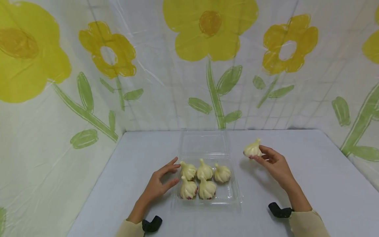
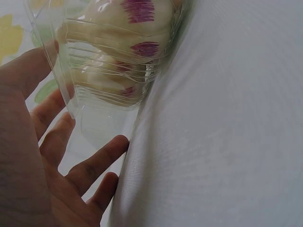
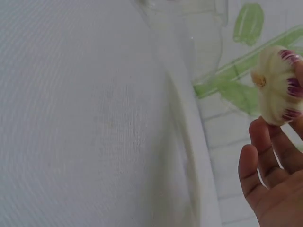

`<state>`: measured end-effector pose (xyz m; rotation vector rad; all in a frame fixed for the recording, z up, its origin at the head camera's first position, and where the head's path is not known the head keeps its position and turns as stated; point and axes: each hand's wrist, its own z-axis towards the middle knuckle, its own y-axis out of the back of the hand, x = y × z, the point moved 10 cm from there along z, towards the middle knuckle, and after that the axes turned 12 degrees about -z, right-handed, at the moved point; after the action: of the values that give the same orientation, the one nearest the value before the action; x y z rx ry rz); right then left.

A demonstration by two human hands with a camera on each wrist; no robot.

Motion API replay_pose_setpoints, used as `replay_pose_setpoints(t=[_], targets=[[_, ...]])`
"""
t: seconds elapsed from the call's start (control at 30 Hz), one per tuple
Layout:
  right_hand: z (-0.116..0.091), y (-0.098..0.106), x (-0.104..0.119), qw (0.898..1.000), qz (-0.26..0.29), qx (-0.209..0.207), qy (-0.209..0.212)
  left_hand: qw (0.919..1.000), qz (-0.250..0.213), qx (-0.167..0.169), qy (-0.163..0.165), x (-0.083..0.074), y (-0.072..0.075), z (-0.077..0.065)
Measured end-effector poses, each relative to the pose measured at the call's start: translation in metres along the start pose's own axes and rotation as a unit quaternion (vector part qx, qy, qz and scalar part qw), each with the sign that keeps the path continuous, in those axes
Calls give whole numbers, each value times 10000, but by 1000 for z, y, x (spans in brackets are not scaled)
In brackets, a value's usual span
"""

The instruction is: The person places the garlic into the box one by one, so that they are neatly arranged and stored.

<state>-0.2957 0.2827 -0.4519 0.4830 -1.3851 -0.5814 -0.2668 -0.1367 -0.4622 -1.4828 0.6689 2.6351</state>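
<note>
A garlic bulb (image 1: 252, 149), cream with purple marks near its base, is pinched in my right hand (image 1: 275, 166) above the table, right of the clear plastic box (image 1: 226, 194). The right wrist view shows the same garlic bulb (image 3: 274, 87) at the fingertips, its root end facing the camera. Several more garlic bulbs (image 1: 207, 189) sit in the box in two rows, with a gap at the front right. My left hand (image 1: 158, 182) is at the box's left side, fingers spread. In the left wrist view its fingers (image 2: 57, 137) reach along the box's rim (image 2: 59, 71).
The box's clear lid (image 1: 204, 143) lies folded back behind it. A white cloth covers the table (image 1: 118, 184). Behind stands a white curtain (image 1: 160, 82) with yellow flowers. Black bands (image 1: 152, 224) are on both wrists, by beige sleeves (image 1: 309, 223).
</note>
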Motion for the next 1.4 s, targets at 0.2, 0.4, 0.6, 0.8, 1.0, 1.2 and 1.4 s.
replay_pose_setpoints(t=[0.2,0.4,0.6,0.8,1.0,1.2,1.4], targets=[[-2,-3,12,9999,53,117,70,10000,7,13,4,1,0,0],[-6,-9,27,9987,212,377,273,9999,-33,37,132,3,0,-1],[-8,-21,43,9948,422,677,637,9997,-85,40,221,5,0,-1],[-10,-33,55,9899,496,948,929,9999,-27,20,115,4,1,-1],[-13,-46,62,9854,460,1139,1179,9999,-36,6,169,5,0,-2],[-16,-52,69,9785,507,1325,1496,9999,-35,2,116,4,1,-2],[-22,-58,79,9630,628,1712,1985,9999,-48,1,142,6,1,-2]])
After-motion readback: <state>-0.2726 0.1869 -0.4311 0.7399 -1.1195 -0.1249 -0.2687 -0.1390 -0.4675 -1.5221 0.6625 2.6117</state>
